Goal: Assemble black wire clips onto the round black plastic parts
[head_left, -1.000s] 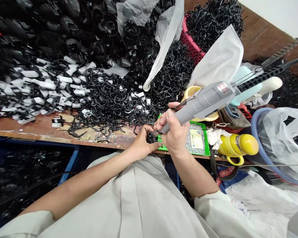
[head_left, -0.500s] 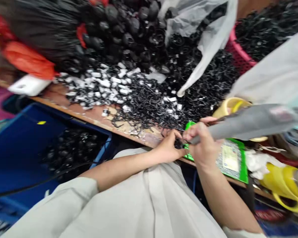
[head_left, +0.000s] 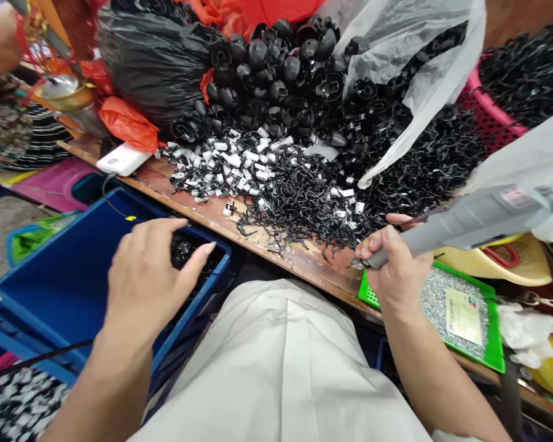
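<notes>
My left hand [head_left: 150, 270] hovers over the blue bin [head_left: 64, 264], thumb and fingers apart, with nothing seen between them. Black plastic parts [head_left: 182, 250] lie in the bin, partly covered by that hand. My right hand [head_left: 399, 267] is wrapped round the front of a grey electric screwdriver [head_left: 465, 221], its tip pointing left above the bench edge. Just below the right hand is a green tray [head_left: 493, 331] filled with small screws, a printed card [head_left: 463, 316] lying on them. Small white parts [head_left: 233, 162] and thin black pieces [head_left: 299, 202] are heaped on the bench [head_left: 203, 215].
Round black housings [head_left: 276, 61] pile up at the back beside a black plastic bag [head_left: 152, 61]. A white plastic bag [head_left: 415, 123] hangs near a pink basket [head_left: 493, 116]. A white box [head_left: 122, 159] sits at the bench's left edge. Another person's arm [head_left: 0, 43] shows at top left.
My left hand has left the black part by the screwdriver tip and swung left over the blue bin, open. My right hand still grips the screwdriver. The view has shifted left.
</notes>
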`<state>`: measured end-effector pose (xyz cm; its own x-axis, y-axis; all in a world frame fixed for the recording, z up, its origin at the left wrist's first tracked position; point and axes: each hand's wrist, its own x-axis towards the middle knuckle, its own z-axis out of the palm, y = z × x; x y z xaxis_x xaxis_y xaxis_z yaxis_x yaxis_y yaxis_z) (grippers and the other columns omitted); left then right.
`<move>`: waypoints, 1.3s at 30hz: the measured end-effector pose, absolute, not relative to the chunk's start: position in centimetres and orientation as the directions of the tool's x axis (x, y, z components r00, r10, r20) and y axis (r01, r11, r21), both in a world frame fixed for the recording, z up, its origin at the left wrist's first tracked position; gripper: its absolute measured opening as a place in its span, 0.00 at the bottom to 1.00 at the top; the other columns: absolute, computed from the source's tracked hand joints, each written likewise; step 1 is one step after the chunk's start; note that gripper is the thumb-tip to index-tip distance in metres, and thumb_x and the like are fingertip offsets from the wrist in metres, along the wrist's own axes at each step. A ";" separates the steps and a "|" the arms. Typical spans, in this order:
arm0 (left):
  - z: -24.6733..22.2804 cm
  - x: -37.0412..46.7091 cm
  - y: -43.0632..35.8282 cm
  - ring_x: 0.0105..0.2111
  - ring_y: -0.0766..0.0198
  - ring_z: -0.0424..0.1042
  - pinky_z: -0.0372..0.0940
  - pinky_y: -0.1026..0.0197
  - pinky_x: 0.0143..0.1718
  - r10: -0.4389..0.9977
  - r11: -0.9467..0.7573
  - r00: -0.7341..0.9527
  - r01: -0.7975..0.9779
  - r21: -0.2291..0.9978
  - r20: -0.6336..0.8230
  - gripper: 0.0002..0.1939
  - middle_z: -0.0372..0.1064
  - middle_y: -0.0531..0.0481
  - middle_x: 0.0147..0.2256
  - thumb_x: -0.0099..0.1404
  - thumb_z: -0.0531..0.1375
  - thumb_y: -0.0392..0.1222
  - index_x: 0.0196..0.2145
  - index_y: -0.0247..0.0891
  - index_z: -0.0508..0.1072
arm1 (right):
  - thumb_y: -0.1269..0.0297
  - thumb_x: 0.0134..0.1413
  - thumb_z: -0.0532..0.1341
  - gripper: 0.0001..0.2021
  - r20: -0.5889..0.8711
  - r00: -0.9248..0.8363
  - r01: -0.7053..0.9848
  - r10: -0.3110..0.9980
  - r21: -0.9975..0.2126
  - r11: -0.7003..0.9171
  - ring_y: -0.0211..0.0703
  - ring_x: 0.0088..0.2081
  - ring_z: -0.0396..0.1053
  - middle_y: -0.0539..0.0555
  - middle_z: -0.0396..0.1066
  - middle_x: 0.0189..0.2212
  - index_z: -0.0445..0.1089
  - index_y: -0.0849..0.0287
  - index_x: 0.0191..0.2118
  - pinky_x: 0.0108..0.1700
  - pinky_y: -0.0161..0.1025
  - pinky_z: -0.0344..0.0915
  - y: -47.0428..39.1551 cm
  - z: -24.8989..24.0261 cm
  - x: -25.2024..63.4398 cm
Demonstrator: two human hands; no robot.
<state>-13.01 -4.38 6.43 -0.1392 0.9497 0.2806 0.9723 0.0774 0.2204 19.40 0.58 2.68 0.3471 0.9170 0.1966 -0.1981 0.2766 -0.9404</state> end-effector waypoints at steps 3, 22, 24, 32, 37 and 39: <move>3.4 -9.8 -2.4 0.50 0.50 0.66 0.61 0.49 0.52 0.969 -0.154 0.065 0.914 0.376 0.240 0.17 0.68 0.45 0.47 0.64 0.58 0.49 0.49 0.42 0.67 | 0.56 0.51 0.66 0.20 0.205 0.411 -0.082 0.888 -0.962 0.260 0.35 0.19 0.65 0.41 0.65 0.19 0.63 0.56 0.47 0.25 0.36 0.66 1.7 1.8 19.7; 0.6 -4.6 5.2 0.38 0.55 0.67 0.60 0.55 0.41 0.817 -0.532 0.576 0.775 0.341 -0.035 0.03 0.67 0.47 0.35 0.61 0.61 0.39 0.34 0.42 0.69 | 0.63 0.57 0.61 0.09 0.419 0.362 0.436 0.833 -0.866 0.246 0.42 0.40 0.69 0.53 0.69 0.39 0.68 0.54 0.44 0.46 0.42 0.66 -1.1 -0.8 20.7; 1.0 -4.6 5.6 0.38 0.54 0.67 0.60 0.55 0.40 0.807 -0.548 0.588 0.781 0.299 -0.055 0.02 0.68 0.47 0.34 0.61 0.60 0.39 0.33 0.41 0.69 | 0.65 0.59 0.59 0.06 0.286 0.014 0.519 0.958 -0.821 0.238 0.42 0.39 0.69 0.53 0.70 0.37 0.70 0.55 0.41 0.43 0.40 0.65 -1.0 -1.1 19.5; 2.4 -5.5 5.0 0.38 0.53 0.70 0.61 0.55 0.38 0.889 -0.441 0.458 0.862 0.250 -0.010 0.03 0.71 0.47 0.35 0.64 0.58 0.41 0.35 0.41 0.67 | 0.65 0.58 0.59 0.04 -0.267 -0.474 0.826 0.839 -0.464 0.319 0.42 0.35 0.70 0.53 0.74 0.34 0.70 0.57 0.35 0.35 0.36 0.56 3.2 0.5 15.6; 1.3 -6.5 3.8 0.37 0.55 0.70 0.61 0.56 0.37 0.900 -0.396 0.435 0.841 0.370 -0.027 0.05 0.71 0.49 0.33 0.65 0.58 0.44 0.33 0.41 0.67 | 0.61 0.60 0.55 0.09 -0.298 -0.461 0.856 0.836 -0.396 0.331 0.45 0.34 0.71 0.55 0.76 0.34 0.70 0.57 0.36 0.32 0.37 0.52 4.0 0.9 13.8; 0.9 -6.7 3.6 0.36 0.56 0.70 0.61 0.57 0.37 0.915 -0.357 0.402 0.842 0.405 -0.027 0.06 0.70 0.50 0.33 0.65 0.57 0.45 0.33 0.41 0.68 | 0.63 0.60 0.54 0.08 -0.299 -0.397 0.885 0.868 -0.373 0.277 0.45 0.34 0.71 0.55 0.77 0.34 0.70 0.56 0.38 0.31 0.37 0.52 4.1 0.8 13.8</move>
<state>-6.71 3.65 0.87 0.4017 0.9154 -0.0270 0.8417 -0.3575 0.4047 13.85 4.05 0.85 -0.3975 0.8676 -0.2988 0.8855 0.2772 -0.3730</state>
